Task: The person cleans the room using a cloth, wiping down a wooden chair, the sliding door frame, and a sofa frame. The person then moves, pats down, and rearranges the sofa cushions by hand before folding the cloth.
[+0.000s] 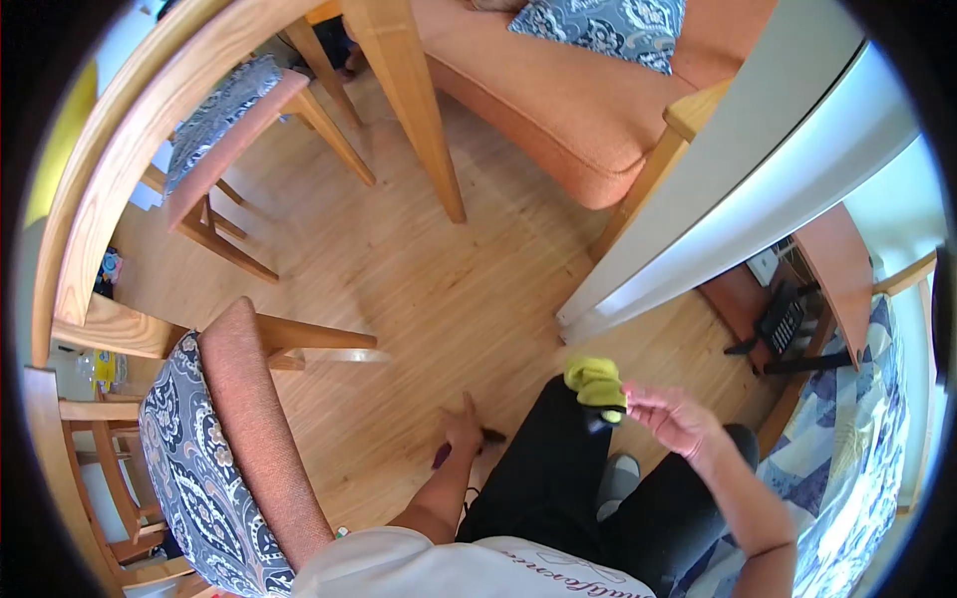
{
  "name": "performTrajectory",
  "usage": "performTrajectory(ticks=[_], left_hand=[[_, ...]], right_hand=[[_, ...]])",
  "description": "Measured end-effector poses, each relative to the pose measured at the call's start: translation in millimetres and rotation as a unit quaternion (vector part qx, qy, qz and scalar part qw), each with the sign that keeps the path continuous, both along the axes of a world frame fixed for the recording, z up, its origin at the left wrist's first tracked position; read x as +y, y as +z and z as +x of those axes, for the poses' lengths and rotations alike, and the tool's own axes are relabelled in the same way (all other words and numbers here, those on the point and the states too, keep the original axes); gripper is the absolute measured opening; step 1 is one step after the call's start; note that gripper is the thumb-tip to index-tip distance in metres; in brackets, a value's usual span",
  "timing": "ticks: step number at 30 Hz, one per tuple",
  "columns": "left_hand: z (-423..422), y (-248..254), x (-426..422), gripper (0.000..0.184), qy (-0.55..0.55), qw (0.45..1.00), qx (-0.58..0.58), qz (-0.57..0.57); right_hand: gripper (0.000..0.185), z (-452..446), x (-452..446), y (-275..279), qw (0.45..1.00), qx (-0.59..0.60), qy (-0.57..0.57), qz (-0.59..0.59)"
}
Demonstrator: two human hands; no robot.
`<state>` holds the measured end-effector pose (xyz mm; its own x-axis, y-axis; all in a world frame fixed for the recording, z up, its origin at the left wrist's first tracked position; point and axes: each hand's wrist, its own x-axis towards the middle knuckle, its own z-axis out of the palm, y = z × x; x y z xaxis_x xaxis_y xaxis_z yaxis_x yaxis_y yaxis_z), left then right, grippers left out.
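Note:
My right hand (676, 419) is closed, pinching a crumpled yellow-green cloth (594, 379) by its edge above my right knee. A dark patch shows at the cloth's lower end; I cannot make out whether it is part of it. Low over the floor, to the left of my legs, is my left hand (463, 427) with fingers stretched out. A dark purple, elongated object (441, 456) shows behind that hand and wrist. Its kind is not clear, and the hand covers its middle.
An orange armchair (538, 110) stands ahead, with wooden table legs (414, 120) nearby. Cushioned chairs (269, 429) line the left. A white panel (688, 189) rises on the right, beside a low shelf with a black telephone (783, 321) and a patchwork cover (832, 429).

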<state>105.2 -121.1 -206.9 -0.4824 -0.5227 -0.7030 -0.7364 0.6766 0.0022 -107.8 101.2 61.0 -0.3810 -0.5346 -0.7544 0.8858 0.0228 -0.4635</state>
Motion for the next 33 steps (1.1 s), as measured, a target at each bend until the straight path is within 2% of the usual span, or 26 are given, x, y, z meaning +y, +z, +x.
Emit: performTrajectory(ticks=[1,2,4,5,7,8,10,11,13,14,16,19,22,24,25,26,28,30,31,33], left_hand=[[8.1,-4.7,3.6,0.089,-0.089,0.994,-0.057,-0.029],[1.0,0.1,1.1,0.089,-0.082,0.995,-0.05,-0.036],[-10.0,25.6,6.1,0.098,-0.115,0.985,-0.126,-0.025],[0.8,8.3,8.1,0.098,-0.107,0.986,-0.129,-0.018],[16.5,-45.3,4.3,0.11,0.017,1.0,0.012,-0.007],[7.6,-32.5,4.0,0.11,0.036,0.999,0.018,0.002],[-7.2,7.8,-0.9,0.12,0.045,0.993,-0.084,0.067],[-1.5,-12.2,-1.5,0.12,0.063,0.992,-0.082,0.077],[17.9,-66.7,3.1,0.128,-0.027,0.997,-0.074,-0.008],[16.9,-55.5,5.1,0.128,-0.016,0.997,-0.079,0.0],[5.9,-42.2,-8.3,0.129,-0.157,0.975,-0.148,0.047],[14.1,-48.0,-2.7,0.13,-0.08,0.991,-0.107,0.013],[-2.9,-10.8,-7.9,0.127,-0.049,0.987,-0.147,0.048],[20.0,-62.5,-6.0,0.121,-0.074,0.99,-0.118,0.028],[27.0,-80.3,-4.8,0.116,-0.096,0.992,-0.086,0.002],[17.7,-57.7,-9.9,0.116,-0.101,0.991,-0.086,0.006],[-20.7,28.6,-31.0,0.126,-0.172,0.97,-0.162,0.062],[3.3,-38.0,-49.5,0.129,-0.098,0.981,0.01,0.164],[14.8,-66.4,-58.1,0.131,-0.07,0.969,0.087,0.222],[-37.3,23.3,-47.3,0.128,-0.059,0.962,-0.063,0.259]], right_hand=[[0.022,8.0,2.8,-17.3,1.0,-0.001,-0.023,0.002],[0.022,12.2,4.8,-37.6,0.999,-0.001,-0.046,0.005],[0.026,12.6,1.3,-48.0,0.999,-0.02,-0.037,-0.005],[0.029,17.5,3.0,-49.9,0.998,-0.049,-0.036,-0.005],[0.032,18.1,13.1,-59.8,0.996,-0.082,-0.037,-0.024],[0.035,14.4,18.2,-58.8,0.991,-0.117,-0.052,-0.044],[0.039,12.6,7.4,-42.3,0.986,-0.145,-0.071,-0.049],[0.038,15.8,6.7,-38.9,0.982,-0.157,-0.101,-0.041],[0.037,20.1,7.3,-38.3,0.976,-0.187,-0.109,-0.032],[0.036,22.7,6.5,-37.3,0.967,-0.214,-0.133,-0.034],[0.036,28.7,0.8,-31.0,0.96,-0.236,-0.148,-0.019],[0.037,34.7,8.3,-27.0,0.947,-0.265,-0.184,-0.009],[0.039,46.2,9.8,-23.5,0.939,-0.278,-0.201,-0.013],[0.041,52.1,7.9,-12.4,0.937,-0.278,-0.209,-0.009],[0.04,54.4,-0.1,-3.7,0.95,-0.244,-0.195,0.021],[0.04,58.0,-7.2,3.0,0.959,-0.21,-0.182,0.053],[0.033,65.0,-5.4,7.0,0.963,-0.183,-0.184,0.075],[0.03,74.3,8.1,-15.4,0.989,-0.011,-0.109,0.1],[0.03,77.8,9.4,-19.0,0.99,-0.011,-0.106,0.094],[0.023,90.2,12.4,-14.8,0.981,0.087,-0.077,0.155]])
